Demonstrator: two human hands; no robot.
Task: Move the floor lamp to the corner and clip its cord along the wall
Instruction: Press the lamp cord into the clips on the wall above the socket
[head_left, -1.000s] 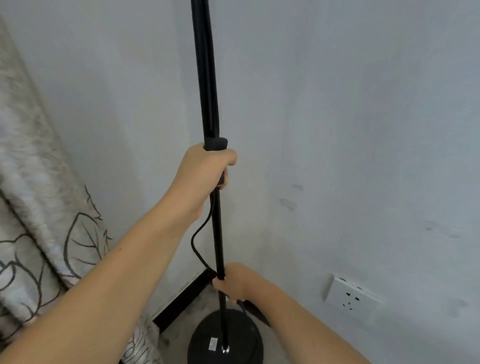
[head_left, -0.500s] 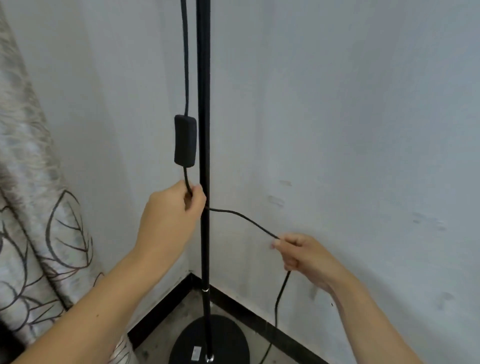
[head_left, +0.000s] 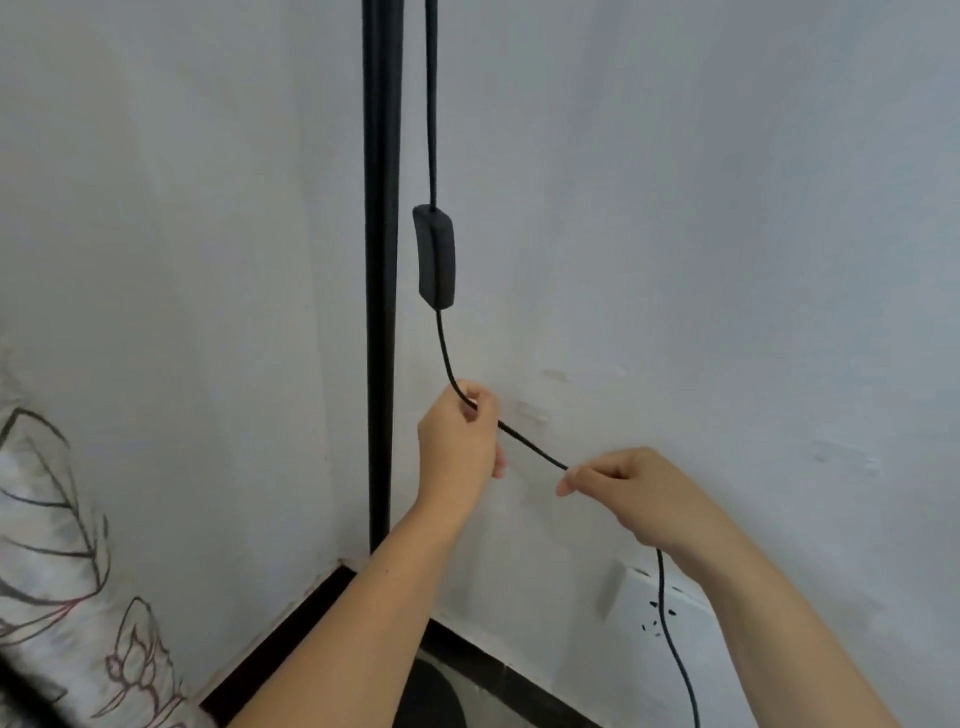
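The black floor lamp pole (head_left: 383, 260) stands upright in the corner of two pale walls; a bit of its round base (head_left: 436, 696) shows at the bottom. A thin black cord (head_left: 530, 447) hangs right of the pole, with an inline switch (head_left: 435, 255) on it. My left hand (head_left: 457, 447) pinches the cord just below the switch, to the right of the pole. My right hand (head_left: 628, 493) pinches the same cord lower and further right, near the right wall. A short stretch runs taut between both hands, then the cord drops past my right wrist.
A white wall socket (head_left: 654, 608) sits low on the right wall, with the cord hanging in front of it. Dark skirting board (head_left: 291, 639) runs along both walls. A leaf-patterned curtain (head_left: 57, 561) hangs at the left.
Both hands left the pole and took the cord. The left hand and the switch have shifted from the pole's left side to its right. The view turned right.
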